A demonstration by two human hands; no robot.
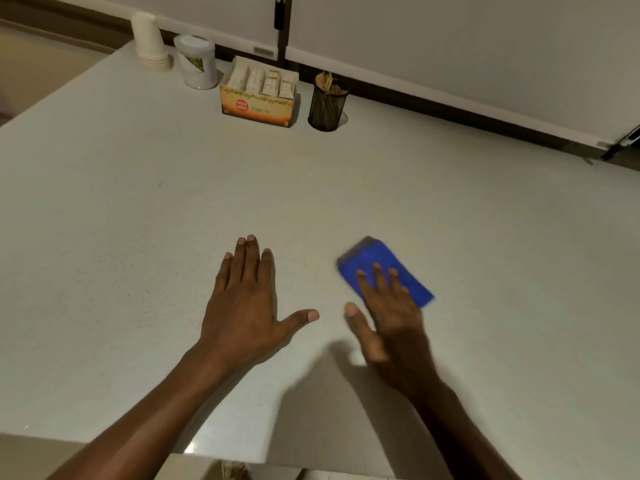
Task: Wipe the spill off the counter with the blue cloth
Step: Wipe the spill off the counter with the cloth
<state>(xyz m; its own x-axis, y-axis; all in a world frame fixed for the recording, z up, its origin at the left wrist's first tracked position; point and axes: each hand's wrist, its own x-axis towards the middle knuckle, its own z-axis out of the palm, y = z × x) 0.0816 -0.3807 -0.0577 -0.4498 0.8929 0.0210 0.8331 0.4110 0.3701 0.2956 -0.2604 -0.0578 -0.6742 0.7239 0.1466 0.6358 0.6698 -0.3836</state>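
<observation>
A folded blue cloth (375, 259) lies flat on the pale counter (138, 202), right of centre. My right hand (388, 317) presses down on it with spread fingers, covering its near half; the hand is blurred by motion. My left hand (244, 299) rests flat on the bare counter to the left of the cloth, fingers apart, holding nothing. I cannot make out any spill on the surface; only a few tiny glints (308, 175) show farther back.
Along the back wall stand a stack of paper cups (150, 43), a white jar (197, 62), an open box of tea sachets (259, 91) and a black mesh holder with sticks (327, 102). The counter's front edge (277, 462) runs just below my forearms.
</observation>
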